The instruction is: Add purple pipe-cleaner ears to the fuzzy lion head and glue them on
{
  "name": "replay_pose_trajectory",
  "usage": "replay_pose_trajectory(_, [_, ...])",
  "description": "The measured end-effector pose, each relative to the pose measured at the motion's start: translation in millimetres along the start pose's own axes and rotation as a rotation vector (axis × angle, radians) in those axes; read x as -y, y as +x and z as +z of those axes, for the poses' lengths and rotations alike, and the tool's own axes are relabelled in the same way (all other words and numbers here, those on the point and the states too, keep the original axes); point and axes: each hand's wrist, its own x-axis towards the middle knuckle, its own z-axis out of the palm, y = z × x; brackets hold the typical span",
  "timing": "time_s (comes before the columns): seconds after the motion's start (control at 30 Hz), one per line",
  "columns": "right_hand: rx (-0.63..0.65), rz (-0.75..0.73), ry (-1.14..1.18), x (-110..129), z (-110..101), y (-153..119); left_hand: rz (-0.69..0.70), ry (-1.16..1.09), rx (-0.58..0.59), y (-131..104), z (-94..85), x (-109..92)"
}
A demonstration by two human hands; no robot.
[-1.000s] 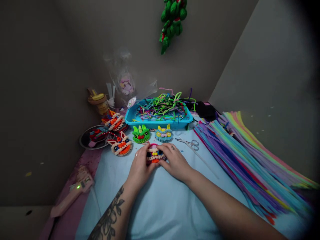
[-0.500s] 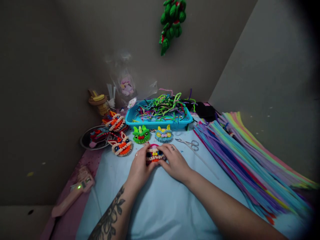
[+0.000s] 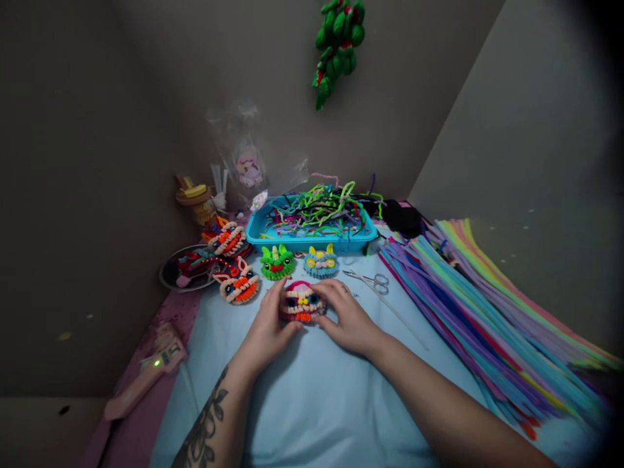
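A small lion-like head made of pipe cleaners (image 3: 303, 303) rests on the blue cloth between my hands. It has a pink top, dark blue eyes, a yellow nose and an orange mouth. My left hand (image 3: 273, 322) is at its left side, fingers spread, thumb apart from it below. On the other side, my right hand (image 3: 344, 315) curls its fingers over the upper right edge, with the thumb at the lower right. Just behind stand a green horned head (image 3: 277, 262) and a light blue head with yellow ears (image 3: 320, 262).
Scissors (image 3: 373, 282) lie right of my hands, beside a pale stick (image 3: 394, 312). Pipe-cleaner bundles (image 3: 463, 318) spread along the right. A blue tray (image 3: 312, 244) of scraps stands behind. Orange-and-cream heads (image 3: 240, 283) and a lit pink glue gun (image 3: 141, 383) are on the left.
My hands have parted a little, the left one shifting leftward with its thumb off the head. More of the head's face and left side shows now.
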Motion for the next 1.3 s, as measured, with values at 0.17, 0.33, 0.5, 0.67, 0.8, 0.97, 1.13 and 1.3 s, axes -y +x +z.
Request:
replay_pose_trajectory(0.17, [-0.044, 0.016, -0.017, 3.9, 1.3, 0.2, -0.024, -0.015, -0.014, 1.2, -1.5, 1.2])
replay_pose_trajectory(0.33, [-0.071, 0.034, -0.048, 9.0, 10.1, 3.3, -0.006, -0.021, 0.0, 2.1, 6.5, 2.2])
replay_pose_trajectory(0.5, [-0.09, 0.109, -0.038, 7.3, 13.3, 5.3, -0.003, -0.007, -0.01, 2.4, 9.4, 4.3])
replay_pose_trajectory(0.67, [-0.101, 0.139, -0.027, 5.5, 15.1, 6.7, -0.005, -0.018, -0.034, 2.8, 9.6, 2.3])
replay_pose_trajectory(0.8, [-0.111, 0.145, -0.003, 5.2, 14.9, 7.3, -0.015, -0.084, -0.023, 2.3, 9.0, 1.1])
replay_pose_trajectory(0.97, [-0.106, 0.15, 0.046, 4.2, 13.1, 6.7, -0.01, -0.089, -0.018, 0.9, 8.6, 2.9])
replay_pose_trajectory(1.13, [-0.106, 0.14, 0.054, 4.2, 13.4, 6.4, 0.008, 0.017, -0.03, -0.2, 11.7, 1.0])
replay_pose_trajectory(1.3, [-0.099, 0.138, 0.026, 6.0, 13.4, 6.7, 0.068, 0.13, -0.047, 0.2, 13.7, -5.0])
